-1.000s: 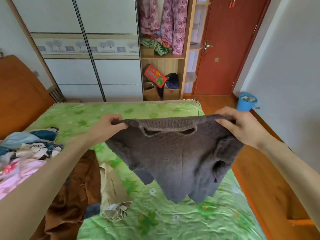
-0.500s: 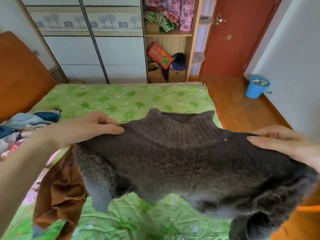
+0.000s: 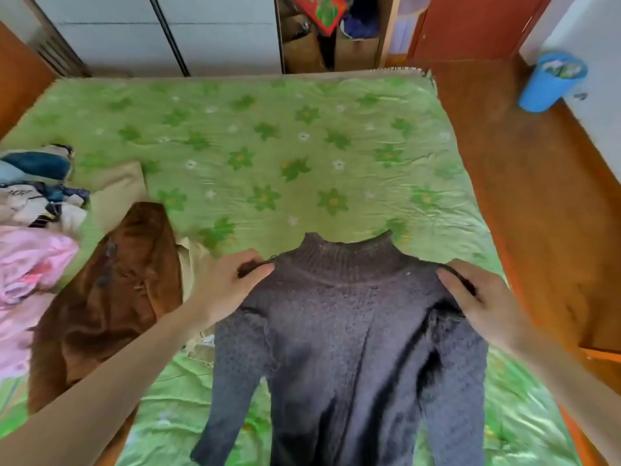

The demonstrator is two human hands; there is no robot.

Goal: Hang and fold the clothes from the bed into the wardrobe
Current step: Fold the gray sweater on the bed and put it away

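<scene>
The left hand (image 3: 232, 284) and right hand (image 3: 477, 297) are each pinching a shoulder of the grey sweater (image 3: 346, 331), which is lying collar-away near the bed's (image 3: 268, 136) near edge. A brown garment (image 3: 111, 297) and piled clothes (image 3: 33, 213) are lying along its left edge.

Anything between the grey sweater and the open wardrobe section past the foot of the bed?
Nothing visible on that line. The grey sweater is held at its shoulders by the left hand and right hand; bare green bedspread lies between it and the open wardrobe section. The brown garment and clothes pile lie off to the left.
</scene>
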